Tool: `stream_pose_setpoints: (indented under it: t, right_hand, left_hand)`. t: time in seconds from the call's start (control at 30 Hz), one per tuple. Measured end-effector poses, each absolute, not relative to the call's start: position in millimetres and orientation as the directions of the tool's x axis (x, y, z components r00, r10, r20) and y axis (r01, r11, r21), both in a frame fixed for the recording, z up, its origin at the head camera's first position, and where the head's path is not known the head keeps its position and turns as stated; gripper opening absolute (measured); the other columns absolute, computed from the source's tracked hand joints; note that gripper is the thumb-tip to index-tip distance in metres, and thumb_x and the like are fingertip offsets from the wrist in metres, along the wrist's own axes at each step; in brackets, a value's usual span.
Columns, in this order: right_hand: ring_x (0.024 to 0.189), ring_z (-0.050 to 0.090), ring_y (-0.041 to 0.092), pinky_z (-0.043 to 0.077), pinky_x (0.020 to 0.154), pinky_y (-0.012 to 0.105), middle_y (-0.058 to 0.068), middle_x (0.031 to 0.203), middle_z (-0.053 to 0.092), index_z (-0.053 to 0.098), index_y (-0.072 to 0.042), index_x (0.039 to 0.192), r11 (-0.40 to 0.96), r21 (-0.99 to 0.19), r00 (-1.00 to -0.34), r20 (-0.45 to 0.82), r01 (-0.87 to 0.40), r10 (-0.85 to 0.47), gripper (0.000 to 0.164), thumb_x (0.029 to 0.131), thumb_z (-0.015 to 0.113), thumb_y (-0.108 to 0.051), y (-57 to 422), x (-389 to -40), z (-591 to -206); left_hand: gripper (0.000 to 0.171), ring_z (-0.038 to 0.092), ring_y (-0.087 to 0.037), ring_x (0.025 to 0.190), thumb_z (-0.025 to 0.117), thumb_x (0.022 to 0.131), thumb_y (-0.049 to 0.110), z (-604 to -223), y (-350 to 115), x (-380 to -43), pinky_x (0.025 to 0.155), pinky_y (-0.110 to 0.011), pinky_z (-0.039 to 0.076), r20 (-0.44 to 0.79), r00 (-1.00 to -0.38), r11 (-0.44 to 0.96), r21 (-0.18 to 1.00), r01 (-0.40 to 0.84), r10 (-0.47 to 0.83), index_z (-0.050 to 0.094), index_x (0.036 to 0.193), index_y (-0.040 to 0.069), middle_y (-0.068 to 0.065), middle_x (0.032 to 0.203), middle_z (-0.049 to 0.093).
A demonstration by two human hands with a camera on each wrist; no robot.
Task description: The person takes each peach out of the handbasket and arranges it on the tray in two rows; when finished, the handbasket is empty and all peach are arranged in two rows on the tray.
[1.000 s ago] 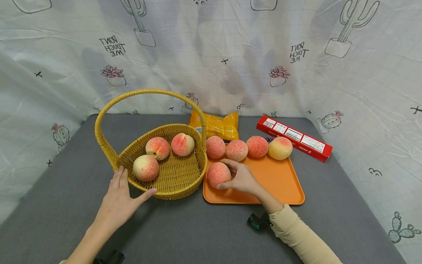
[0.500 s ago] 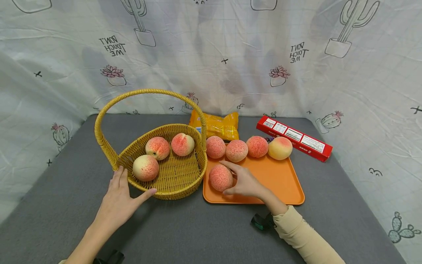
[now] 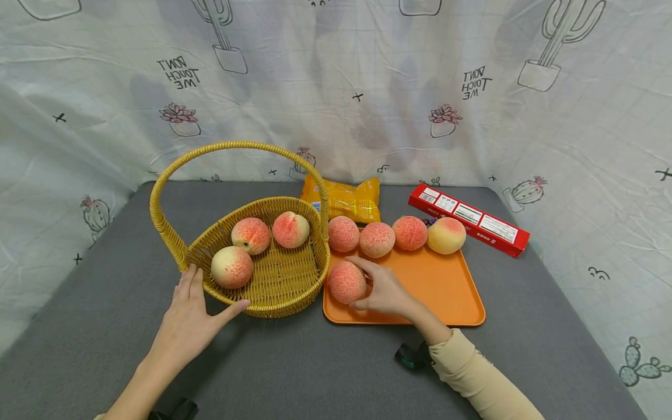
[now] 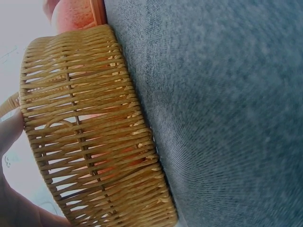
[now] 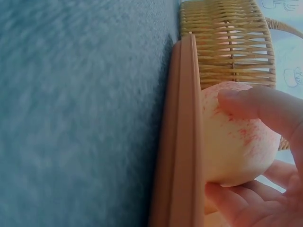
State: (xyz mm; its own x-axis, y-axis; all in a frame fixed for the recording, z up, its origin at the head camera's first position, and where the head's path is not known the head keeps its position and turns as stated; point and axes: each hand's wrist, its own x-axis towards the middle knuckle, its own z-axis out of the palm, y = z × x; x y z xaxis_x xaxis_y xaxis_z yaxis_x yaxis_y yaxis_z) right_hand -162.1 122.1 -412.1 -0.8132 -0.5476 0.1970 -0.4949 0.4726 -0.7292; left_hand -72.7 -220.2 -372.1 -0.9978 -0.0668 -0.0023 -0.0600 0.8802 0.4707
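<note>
In the head view a yellow wicker basket (image 3: 283,291) with a tall arched handle holds 3 peaches, one of them a pale peach (image 3: 231,267) at the near left. My left hand (image 3: 191,326) rests on its near-left rim, fingers fairly straight, thumb spread along the front edge. On the orange tray (image 3: 420,286), my right hand (image 3: 385,291) holds a pinkish peach (image 3: 346,282) between thumb and fingers near the tray's left end. The right wrist view shows the thumb against this peach's speckled side, with fingers beneath it. Several more peaches (image 3: 377,240) line the tray's back edge.
A yellow snack packet (image 3: 349,198) lies behind the tray. To its right is a long red box (image 3: 469,219), set at a slant. All of it stands on a grey table (image 3: 315,373), with a printed white curtain (image 3: 336,134) hanging behind and at the sides.
With the right hand, the peach shifts slightly right and toward me, then back left. The left hand and the basket stay put.
</note>
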Motion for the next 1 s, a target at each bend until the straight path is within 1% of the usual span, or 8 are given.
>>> stream_pose_setpoints:
  t: [0.1,0.4,0.57,0.67,0.8,0.87,0.93,1.0]
  right_hand:
    - [0.112,0.06,0.03,0.05,0.094,0.044,0.017,0.129,0.059,0.051,0.002,0.136,0.467,-0.729,-0.81,0.204,-0.501,-0.55,0.081,0.063,0.086,-0.003,119,-162,-412]
    - [0.118,0.057,0.03,0.047,0.098,0.046,0.015,0.134,0.056,0.048,0.001,0.14,0.475,-0.745,-0.82,0.167,-0.468,-0.547,0.085,0.065,0.087,-0.006,117,-162,-413]
    - [0.128,0.049,0.035,0.043,0.102,0.049,0.02,0.143,0.048,0.042,0.005,0.143,0.429,-0.779,-0.805,0.157,-0.457,-0.572,0.09,0.066,0.087,-0.005,121,-164,-407]
    - [0.132,0.043,0.04,0.04,0.104,0.05,0.024,0.146,0.041,0.039,0.009,0.143,0.391,-0.805,-0.804,0.167,-0.445,-0.57,0.092,0.067,0.087,-0.002,125,-168,-396]
    - [0.13,0.044,0.043,0.04,0.104,0.047,0.024,0.148,0.04,0.039,0.01,0.143,0.351,-0.821,-0.804,0.202,-0.451,-0.559,0.089,0.069,0.086,-0.002,128,-174,-375]
    - [0.132,0.043,0.041,0.039,0.105,0.046,0.021,0.149,0.04,0.039,0.008,0.144,0.313,-0.834,-0.794,0.22,-0.454,-0.568,0.087,0.071,0.085,-0.002,127,-178,-364]
    - [0.135,0.041,0.037,0.038,0.106,0.045,0.018,0.151,0.039,0.039,0.004,0.146,0.285,-0.846,-0.783,0.221,-0.45,-0.581,0.086,0.074,0.084,-0.003,123,-181,-354]
    - [0.137,0.038,0.037,0.036,0.108,0.046,0.017,0.151,0.038,0.038,0.003,0.147,0.242,-0.86,-0.763,0.227,-0.449,-0.605,0.084,0.075,0.083,-0.002,116,-183,-345]
  left_hand:
    - [0.116,0.008,-0.057,0.139,0.061,0.085,0.064,-372,-220,-72,0.101,-0.072,0.022,0.001,-0.998,0.879,0.473,-0.059,-0.067,0.008,0.147,-0.018,-0.039,0.152,0.005]
    - [0.117,0.007,-0.058,0.138,0.061,0.085,0.064,-373,-221,-74,0.101,-0.073,0.021,-0.021,-0.997,0.885,0.461,-0.072,-0.07,0.006,0.147,-0.018,-0.039,0.153,0.003]
    - [0.117,0.007,-0.058,0.138,0.06,0.085,0.065,-372,-221,-74,0.102,-0.072,0.02,-0.032,-0.997,0.887,0.456,-0.076,-0.069,0.006,0.147,-0.018,-0.04,0.152,0.003]
    - [0.117,0.007,-0.058,0.138,0.06,0.085,0.065,-372,-221,-74,0.102,-0.072,0.021,-0.029,-0.997,0.889,0.452,-0.072,-0.066,0.007,0.147,-0.019,-0.04,0.152,0.004]
    - [0.118,0.008,-0.057,0.138,0.061,0.085,0.065,-371,-221,-74,0.102,-0.072,0.021,-0.027,-0.997,0.89,0.451,-0.071,-0.066,0.006,0.147,-0.019,-0.04,0.152,0.004]
    - [0.118,0.008,-0.058,0.138,0.061,0.085,0.065,-371,-221,-75,0.102,-0.072,0.021,-0.029,-0.997,0.889,0.452,-0.073,-0.067,0.006,0.147,-0.019,-0.04,0.152,0.004]
    - [0.118,0.008,-0.058,0.138,0.061,0.085,0.065,-371,-221,-75,0.102,-0.072,0.021,-0.031,-0.997,0.889,0.452,-0.075,-0.068,0.006,0.147,-0.019,-0.041,0.152,0.004]
    - [0.118,0.008,-0.058,0.137,0.061,0.085,0.065,-371,-221,-75,0.102,-0.072,0.021,-0.036,-0.997,0.887,0.455,-0.079,-0.07,0.006,0.147,-0.019,-0.04,0.152,0.004]
